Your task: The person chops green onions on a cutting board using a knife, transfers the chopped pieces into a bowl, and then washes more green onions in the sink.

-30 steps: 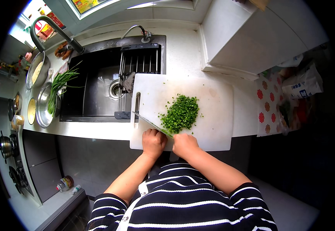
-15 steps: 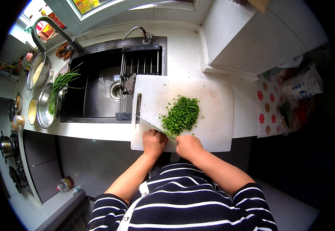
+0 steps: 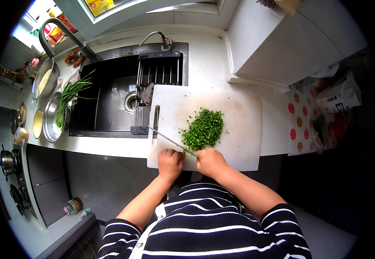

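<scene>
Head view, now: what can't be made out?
Knife: head view, handle hidden by the right hand.
What's beneath the left hand: head view, covered by that hand.
Rack: head view, near right corner covered by the cutting board.
White bag: head view, contents hidden by the bag itself.

"Where are we looking from, then?"

"We're up on the wearer's head, in the left fisheye, gazing steeply down over the striped top!"

"And how near?"

"Close in! We've got the white cutting board mid-frame, the black sink up and left, the countertop bending toward our dark, rounded rim."
</scene>
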`<state>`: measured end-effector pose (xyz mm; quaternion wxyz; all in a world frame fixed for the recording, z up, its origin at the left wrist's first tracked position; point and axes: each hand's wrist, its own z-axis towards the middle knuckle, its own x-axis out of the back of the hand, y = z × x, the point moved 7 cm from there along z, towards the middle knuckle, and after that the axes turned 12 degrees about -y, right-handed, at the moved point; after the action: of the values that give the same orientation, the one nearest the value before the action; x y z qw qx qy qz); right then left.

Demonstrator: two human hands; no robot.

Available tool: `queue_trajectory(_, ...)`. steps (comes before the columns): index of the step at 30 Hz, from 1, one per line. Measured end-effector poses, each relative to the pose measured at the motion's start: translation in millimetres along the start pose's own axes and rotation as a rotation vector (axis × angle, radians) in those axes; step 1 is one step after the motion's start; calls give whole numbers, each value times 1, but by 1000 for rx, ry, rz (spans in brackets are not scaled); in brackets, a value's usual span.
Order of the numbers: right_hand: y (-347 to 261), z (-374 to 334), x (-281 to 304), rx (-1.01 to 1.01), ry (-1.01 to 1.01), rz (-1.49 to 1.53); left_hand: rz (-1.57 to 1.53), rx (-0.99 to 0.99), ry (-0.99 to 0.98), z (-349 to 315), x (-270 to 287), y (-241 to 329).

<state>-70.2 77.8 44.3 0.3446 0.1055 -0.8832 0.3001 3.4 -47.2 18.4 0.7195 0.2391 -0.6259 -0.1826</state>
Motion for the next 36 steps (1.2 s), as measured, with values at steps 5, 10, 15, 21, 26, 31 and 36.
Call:
queue_trajectory(5,-4,12,-9,-74,-50,-29,45,-11,22,2,-5,3)
queue_trajectory(10,1,19,-1,-11,36,102,61,-22,-7,1,-5,3)
queue_trajectory(15,-2,4,-4,-5,-7,55,112,-33,-14,-2,-7,3)
queue_trajectory(21,-6,17,-12,-47,-18,22,129,-66,-29,0,-6,7)
queue_trajectory(26,1,22,1,-4,24,152,75,-38,-36,-2,-3,6)
queue_trajectory(31,-4,3,2,-17,-3,114,38,-2,-38,-4,-3,-1)
queue_trajectory(36,-5,7,-17,-38,-21,27,82,8,-34,-6,-3,-1)
